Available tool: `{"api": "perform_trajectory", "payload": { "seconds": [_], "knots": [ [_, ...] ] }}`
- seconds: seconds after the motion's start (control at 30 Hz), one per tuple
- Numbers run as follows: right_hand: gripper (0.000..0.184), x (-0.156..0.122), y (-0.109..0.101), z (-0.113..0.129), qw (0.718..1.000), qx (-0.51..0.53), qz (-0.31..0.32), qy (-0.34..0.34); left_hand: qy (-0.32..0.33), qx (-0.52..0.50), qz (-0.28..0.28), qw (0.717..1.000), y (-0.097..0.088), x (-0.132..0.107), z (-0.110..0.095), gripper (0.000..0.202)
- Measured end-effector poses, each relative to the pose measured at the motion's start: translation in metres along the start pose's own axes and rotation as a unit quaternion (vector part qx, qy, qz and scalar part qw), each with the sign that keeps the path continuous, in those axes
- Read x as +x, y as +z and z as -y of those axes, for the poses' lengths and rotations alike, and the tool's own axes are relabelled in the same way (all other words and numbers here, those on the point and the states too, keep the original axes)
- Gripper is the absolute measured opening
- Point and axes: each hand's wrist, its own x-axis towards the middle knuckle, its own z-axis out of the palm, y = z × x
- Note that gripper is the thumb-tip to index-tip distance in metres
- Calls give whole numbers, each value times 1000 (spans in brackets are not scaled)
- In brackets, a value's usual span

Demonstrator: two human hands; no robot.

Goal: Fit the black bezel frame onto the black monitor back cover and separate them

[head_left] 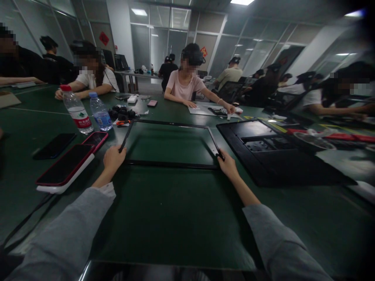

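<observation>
A thin black rectangular frame [172, 164], like a screen bezel, is held over the green table, and the tabletop shows through its opening. My left hand [115, 157] is closed around its left side near the lower corner. On the opposite side, my right hand [227, 163] grips the right edge near the lower right corner. Right of the frame lies a large flat black panel [275, 166] with a recessed section showing parts inside. Fingertips of both hands are partly hidden behind the frame.
Left on the green table [175, 218] are phones [66, 166], a white power bank [68, 185] with a cable, a red-capped bottle [77, 113] and a blue-capped bottle [100, 113]. Orange-handled pliers [123, 123] lie behind the frame. Across the table, a person in pink [184, 84] handles small parts.
</observation>
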Motion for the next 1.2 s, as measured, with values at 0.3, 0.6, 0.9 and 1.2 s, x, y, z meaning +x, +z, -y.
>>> {"api": "perform_trajectory", "payload": {
  "seconds": [0.3, 0.6, 0.9, 1.2],
  "knots": [
    [55, 6, 7, -7, 999, -40, 19, 16, 40, 97, 10, 994, 1, -2, 0, 49],
    [53, 10, 8, -4, 998, -49, 17, 26, 24, 124, 39, 991, -2, -2, -6, 47],
    [51, 10, 6, -4, 999, -34, 7, 16, 18, 104, 40, 994, -2, -2, -3, 48],
    [60, 10, 4, -11, 997, -51, -22, -56, 65, 56, 25, 996, -2, -6, -12, 62]
  ]
}}
